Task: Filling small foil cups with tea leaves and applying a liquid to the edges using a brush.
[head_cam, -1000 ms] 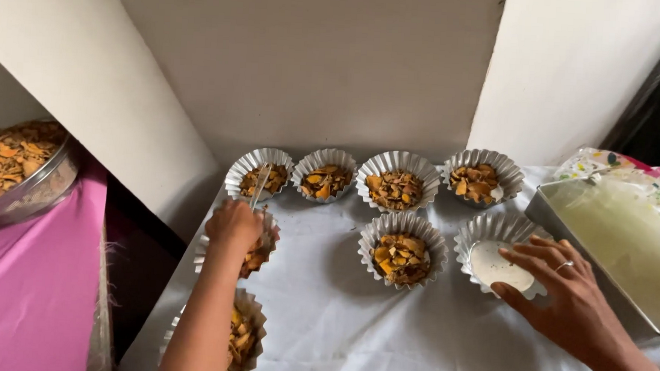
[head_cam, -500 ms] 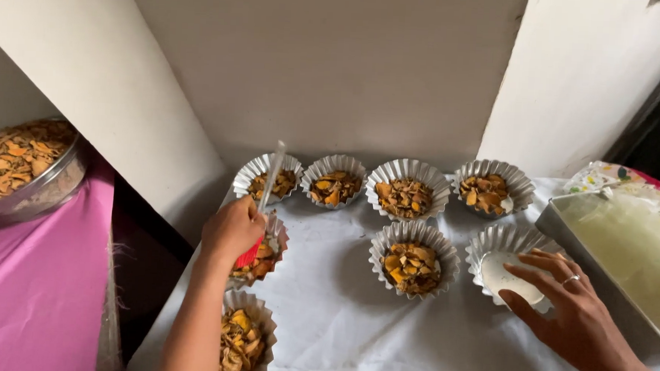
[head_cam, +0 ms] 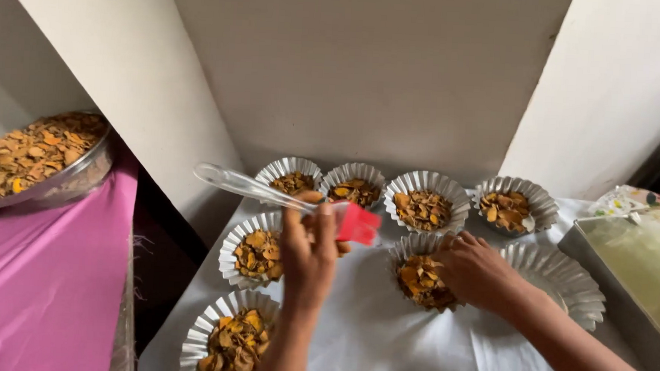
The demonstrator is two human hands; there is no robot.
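My left hand [head_cam: 309,254] holds a pastry brush [head_cam: 292,198] with a clear handle and a red head, raised above the white cloth. My right hand [head_cam: 476,270] rests on the rim of a fluted foil cup [head_cam: 420,276] filled with brown and orange flakes. Beside it on the right stands an unfilled foil cup [head_cam: 558,280]. Several more filled foil cups stand in a back row [head_cam: 427,200] and at the left [head_cam: 255,249], with one near the front edge [head_cam: 230,342].
A metal tray [head_cam: 637,277] of pale liquid stands at the right. On a pink cloth at the left sits a steel bowl [head_cam: 42,155] heaped with the same flakes. White walls close in behind.
My left hand lifted the brush from the left cups and swung its red head to the right. My right hand moved from the unfilled cup to the filled cup in the middle.
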